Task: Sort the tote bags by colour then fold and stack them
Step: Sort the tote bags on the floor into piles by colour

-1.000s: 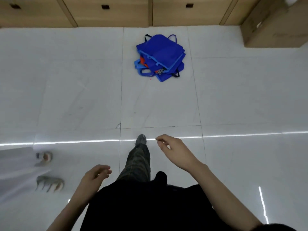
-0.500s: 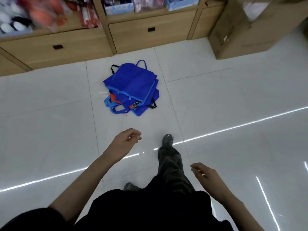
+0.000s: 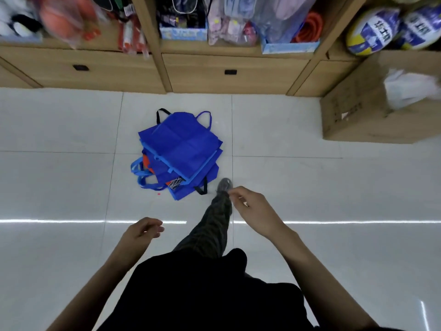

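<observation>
A loose pile of tote bags (image 3: pixel 180 152) lies on the white tiled floor ahead of me. Blue bags cover the top, and an orange bag (image 3: pixel 146 162) peeks out on the pile's left side. Handles stick out at the far and near edges. My left hand (image 3: pixel 142 231) hangs low and left of my leg, fingers loosely curled and holding nothing. My right hand (image 3: pixel 250 206) swings in front of me, just right of the pile's near corner, also holding nothing. Neither hand touches the bags.
My front foot (image 3: pixel 224 185) is planted beside the pile's near right corner. A wooden shelf unit with drawers (image 3: pixel 226 72) lines the far side, packed with goods and balls (image 3: pixel 367 34). A cardboard box (image 3: pixel 372 111) stands on the floor at the right.
I have walked closer to the pile, which now lies just beyond my foot. My arms have swung: the right hand came forward, the left dropped back.
</observation>
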A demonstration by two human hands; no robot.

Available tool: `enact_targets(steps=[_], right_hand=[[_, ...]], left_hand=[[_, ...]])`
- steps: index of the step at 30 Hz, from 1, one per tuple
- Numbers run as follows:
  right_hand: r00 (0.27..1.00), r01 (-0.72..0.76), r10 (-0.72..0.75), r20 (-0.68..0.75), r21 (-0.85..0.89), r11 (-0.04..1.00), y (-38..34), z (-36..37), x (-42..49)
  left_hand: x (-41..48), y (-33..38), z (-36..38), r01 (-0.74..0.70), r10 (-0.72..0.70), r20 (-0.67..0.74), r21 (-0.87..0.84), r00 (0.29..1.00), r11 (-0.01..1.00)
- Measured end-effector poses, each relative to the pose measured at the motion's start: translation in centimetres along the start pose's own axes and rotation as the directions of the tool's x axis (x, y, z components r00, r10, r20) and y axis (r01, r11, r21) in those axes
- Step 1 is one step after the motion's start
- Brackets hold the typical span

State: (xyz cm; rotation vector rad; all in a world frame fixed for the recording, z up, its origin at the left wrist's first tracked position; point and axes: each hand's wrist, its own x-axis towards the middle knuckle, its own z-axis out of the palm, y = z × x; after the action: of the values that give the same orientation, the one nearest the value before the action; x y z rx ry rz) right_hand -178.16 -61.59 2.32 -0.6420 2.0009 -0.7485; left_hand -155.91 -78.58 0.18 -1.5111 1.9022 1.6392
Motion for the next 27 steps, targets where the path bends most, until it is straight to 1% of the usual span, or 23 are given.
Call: enact_targets(steps=[2, 4, 8, 12, 14, 16, 17, 20, 23, 27], right_hand=[[0.999, -0.005, 0.008, 0.047, -0.061, 0.998, 0.8, -3.5, 3.3], [0.996, -0.041, 0.051, 0.076, -0.126, 0.991, 1.8, -7.3, 5.6], [0.987, -0.089, 0.12, 0.106, -0.259, 0.962, 3.8, -16.3, 9.0], [0.977, -0.089, 0.153, 0.148, -0.367, 0.926, 5.3, -25.3, 13.9], [0.967, -0.065, 0.159, 0.2, -0.407, 0.911, 5.6, -28.9, 18.0], [0.945, -0.011, 0.159, 0.286, -0.457, 0.889, 5.5, -31.3, 23.3], [0.927, 0.026, 0.16, 0.34, -0.483, 0.875, 5.3, -31.9, 26.2], [0.855, 0.152, 0.158, 0.494, -0.531, 0.834, 4.3, -31.5, 35.4], [0.786, 0.304, 0.111, 0.608, -0.537, 0.787, 3.3, -28.0, 43.7], [0.704, 0.462, 0.067, 0.707, -0.527, 0.714, 3.6, -20.4, 52.5]], left_hand=[[3.7, 3.7, 2.1, 0.003, -0.002, 0.012, -0.017, 1.0, 1.0], [7.2, 8.0, 4.4, 0.001, 0.002, 0.039, -0.058, 0.999, 0.998], [12.7, 17.8, 8.5, -0.063, 0.074, 0.06, -0.162, 0.995, 0.985], [16.8, 26.9, 11.5, -0.12, 0.129, 0.019, -0.263, 0.991, 0.957], [19.4, 29.7, 12.9, -0.103, 0.106, -0.008, -0.321, 0.994, 0.942], [22.1, 30.4, 14.1, -0.055, 0.029, -0.071, -0.394, 0.997, 0.917], [23.5, 30.0, 14.8, -0.023, -0.031, -0.117, -0.438, 0.993, 0.899], [26.8, 27.4, 17.0, 0.079, -0.244, -0.242, -0.538, 0.939, 0.839], [29.5, 24.0, 19.4, 0.134, -0.386, -0.293, -0.619, 0.875, 0.774], [33.7, 19.3, 22.7, 0.179, -0.498, -0.292, -0.693, 0.817, 0.699]])
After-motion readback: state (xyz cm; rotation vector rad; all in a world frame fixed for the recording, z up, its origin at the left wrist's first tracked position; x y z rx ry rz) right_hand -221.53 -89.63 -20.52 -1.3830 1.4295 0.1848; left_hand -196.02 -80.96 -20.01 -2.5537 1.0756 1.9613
